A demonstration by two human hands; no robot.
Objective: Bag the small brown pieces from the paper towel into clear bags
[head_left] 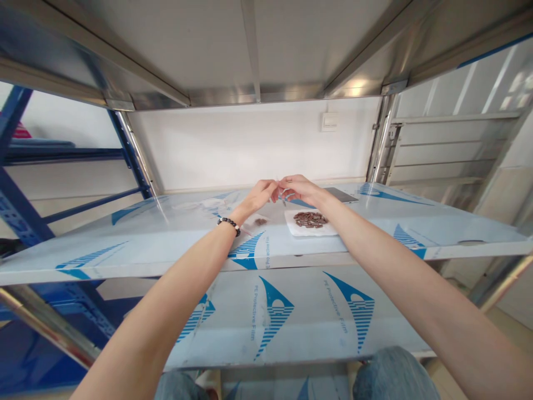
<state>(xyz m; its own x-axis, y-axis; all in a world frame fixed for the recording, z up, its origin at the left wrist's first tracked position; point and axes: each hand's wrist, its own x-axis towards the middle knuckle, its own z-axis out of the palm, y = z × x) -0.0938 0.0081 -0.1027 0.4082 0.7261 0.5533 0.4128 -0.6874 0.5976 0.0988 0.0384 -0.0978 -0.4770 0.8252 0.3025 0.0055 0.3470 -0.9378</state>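
the left hand point(259, 196) and right hand point(298, 188) meet above the film-covered steel shelf point(166, 244), fingertips point(275, 191) pinching a thin pale sliver point(278, 185), too small to make out. below the right hand, brown pieces point(310, 219) heap on a white pad point(311, 230); a small brown clump point(260, 221) lies near the left wrist, which wears a beaded bracelet point(229, 225). a dark flat slab point(341, 194) is partly hidden behind the right hand.

The upper shelf point(250, 50) is shiny stainless steel, and the lower shelf has a smooth, glossy plastic film point(466, 228) on it. The white sheet point(293, 228) looks like matt, little rough paper.
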